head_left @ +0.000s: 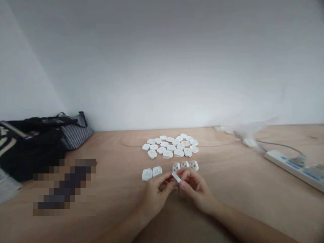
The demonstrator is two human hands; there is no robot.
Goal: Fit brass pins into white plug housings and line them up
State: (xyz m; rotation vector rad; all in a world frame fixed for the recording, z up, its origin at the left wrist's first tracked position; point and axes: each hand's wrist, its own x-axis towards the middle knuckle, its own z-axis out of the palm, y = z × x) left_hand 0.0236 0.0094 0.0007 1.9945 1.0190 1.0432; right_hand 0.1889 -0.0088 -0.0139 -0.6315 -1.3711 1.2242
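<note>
Between my two hands is a small white plastic piece, seen edge-on and tilted [176, 177]. My left hand [155, 195] pinches it from the left, fingers curled. Thumb and fingers of my right hand [198, 192] close on its right end. Just beyond the hands, a pair of white socket-like pieces [147, 174] lies flat at the left. To the right, three white pieces with dark round spots [194, 165] stand in a row. Farther back, several rounded white plastic pieces [167, 154] lie spread in a loose cluster. My fingers partly hide the held piece.
On the wooden table [113, 162], a white power strip [280, 160] with plugs and a grey cable lies right. Clear plastic wrapping [253, 131] is near the wall. A black bag [32, 152], a striped pouch [77, 133] and a pixelated dark object [67, 187] are left.
</note>
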